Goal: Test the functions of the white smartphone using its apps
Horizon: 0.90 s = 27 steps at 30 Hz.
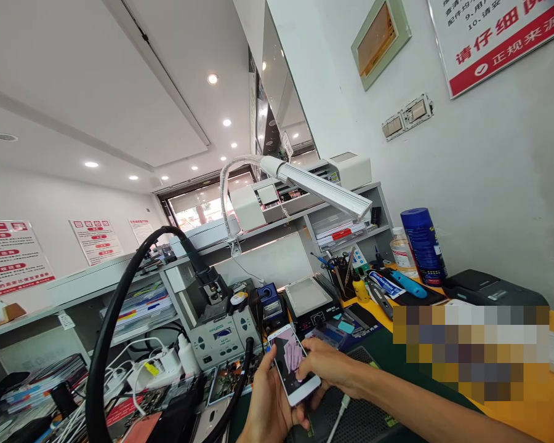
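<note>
A white smartphone point(292, 355) is held upright and a little tilted in front of me, its screen lit with a pinkish picture on a dark ground. My left hand point(266, 399) wraps round its left side and lower back, the thumb along the left edge. From the right, my right hand point(329, 364) grips the phone's other edge, with its thumb over the lower part of the screen. Some fingers of both hands are hidden behind the phone. Below the hands lies a dark perforated mat point(373, 409), crossed by a white cable point(339, 418).
A soldering station point(221, 338) with a thick black hose point(115, 307) stands to the left, near circuit boards point(231, 378) and a white power strip point(164, 369). Behind are a flat heating plate point(307, 298) and a lamp point(323, 184). A blue can point(423, 246) stands right.
</note>
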Motion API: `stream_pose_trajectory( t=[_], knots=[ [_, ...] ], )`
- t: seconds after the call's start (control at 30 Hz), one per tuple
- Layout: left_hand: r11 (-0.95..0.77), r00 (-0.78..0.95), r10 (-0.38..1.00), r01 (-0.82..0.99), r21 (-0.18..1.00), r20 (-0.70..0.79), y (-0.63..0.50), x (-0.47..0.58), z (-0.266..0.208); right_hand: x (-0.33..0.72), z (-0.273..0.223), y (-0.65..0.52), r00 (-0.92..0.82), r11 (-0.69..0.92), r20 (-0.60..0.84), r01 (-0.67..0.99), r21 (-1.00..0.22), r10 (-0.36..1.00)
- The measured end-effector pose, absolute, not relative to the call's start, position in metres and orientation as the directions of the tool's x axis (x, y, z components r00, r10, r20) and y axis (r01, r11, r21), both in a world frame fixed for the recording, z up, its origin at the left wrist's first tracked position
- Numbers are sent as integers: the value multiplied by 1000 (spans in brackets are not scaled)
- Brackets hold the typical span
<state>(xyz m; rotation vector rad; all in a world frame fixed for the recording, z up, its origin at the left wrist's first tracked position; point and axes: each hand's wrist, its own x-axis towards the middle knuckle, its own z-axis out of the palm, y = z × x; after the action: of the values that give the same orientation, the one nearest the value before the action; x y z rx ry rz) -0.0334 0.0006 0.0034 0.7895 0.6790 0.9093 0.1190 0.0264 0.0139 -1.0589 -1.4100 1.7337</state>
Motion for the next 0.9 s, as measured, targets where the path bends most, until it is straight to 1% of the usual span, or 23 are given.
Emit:
stream_pose_trajectory(
  t=[0.1, 0.4, 0.6, 0.73, 0.9],
  knots=[
    [391, 469, 866, -421, 818, -172, 2, -34, 2, 119, 13, 27, -465, -193, -174, 5, -981, 868],
    [384, 428, 882, -415, 825, -196, 0, -32, 5, 116, 14, 29, -489, -215, -162, -55, -975, 857],
    [393, 432, 879, -421, 818, -200, 1, -32, 4, 114, 9, 34, -479, -219, -182, -22, -976, 859],
    [375, 397, 894, -408, 833, -208, -1, -31, 6, 115, 9, 34, -489, -227, -172, -55, -972, 855],
    [347, 387, 902, -390, 853, -190, -2, -32, 6, 117, 13, 32, -478, -249, -197, -47, -967, 856]
  ],
)
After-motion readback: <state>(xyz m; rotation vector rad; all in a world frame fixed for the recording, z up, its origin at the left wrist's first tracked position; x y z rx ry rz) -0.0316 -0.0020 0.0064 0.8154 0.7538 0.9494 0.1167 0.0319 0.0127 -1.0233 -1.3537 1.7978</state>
